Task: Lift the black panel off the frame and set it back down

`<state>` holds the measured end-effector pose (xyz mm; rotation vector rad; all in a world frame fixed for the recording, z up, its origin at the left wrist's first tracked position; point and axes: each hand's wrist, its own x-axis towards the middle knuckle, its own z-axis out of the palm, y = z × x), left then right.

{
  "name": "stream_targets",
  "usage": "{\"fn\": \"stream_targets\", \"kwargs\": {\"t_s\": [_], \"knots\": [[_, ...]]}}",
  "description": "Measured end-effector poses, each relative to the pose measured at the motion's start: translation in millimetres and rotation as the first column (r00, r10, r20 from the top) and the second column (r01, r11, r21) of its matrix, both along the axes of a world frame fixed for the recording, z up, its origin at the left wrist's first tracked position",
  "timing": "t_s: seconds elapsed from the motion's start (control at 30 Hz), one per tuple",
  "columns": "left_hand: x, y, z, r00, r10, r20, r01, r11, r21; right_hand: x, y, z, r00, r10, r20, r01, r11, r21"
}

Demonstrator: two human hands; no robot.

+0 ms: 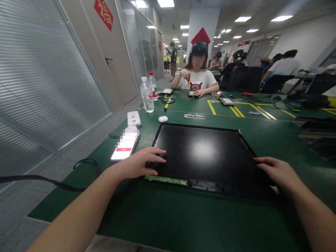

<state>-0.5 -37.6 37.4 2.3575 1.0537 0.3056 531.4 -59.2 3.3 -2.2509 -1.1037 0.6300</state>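
Note:
A flat black display panel [202,154] lies on the green table [168,217] in front of me, with a thin green circuit strip [165,180] along its near edge. My left hand [139,163] rests on the panel's near left corner, fingers stretched flat. On the near right edge my right hand [278,172] lies with its fingers extended. Neither hand holds anything.
A phone [124,148] with a lit screen, a white power bank [133,118] and two water bottles [147,95] stand to the left. A black cable [52,181] hangs off the left edge. Across the table a person [197,78] works on a small device; others sit behind.

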Motion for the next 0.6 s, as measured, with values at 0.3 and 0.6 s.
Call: {"fn": "stream_targets", "kwargs": {"t_s": [0.3,0.6], "knots": [[3.9,-2.9,-3.5,0.998,-0.051,0.046,0.051,0.999,0.002,-10.4,-2.3,5.9,1.0,-0.016,-0.002,0.016,1.0,-0.007],[2.6,-1.8,-4.8,1.0,-0.023,0.021,0.022,1.0,0.019,-4.3,-1.1,-0.1,0.998,0.022,0.055,-0.021,1.0,-0.021]]}}
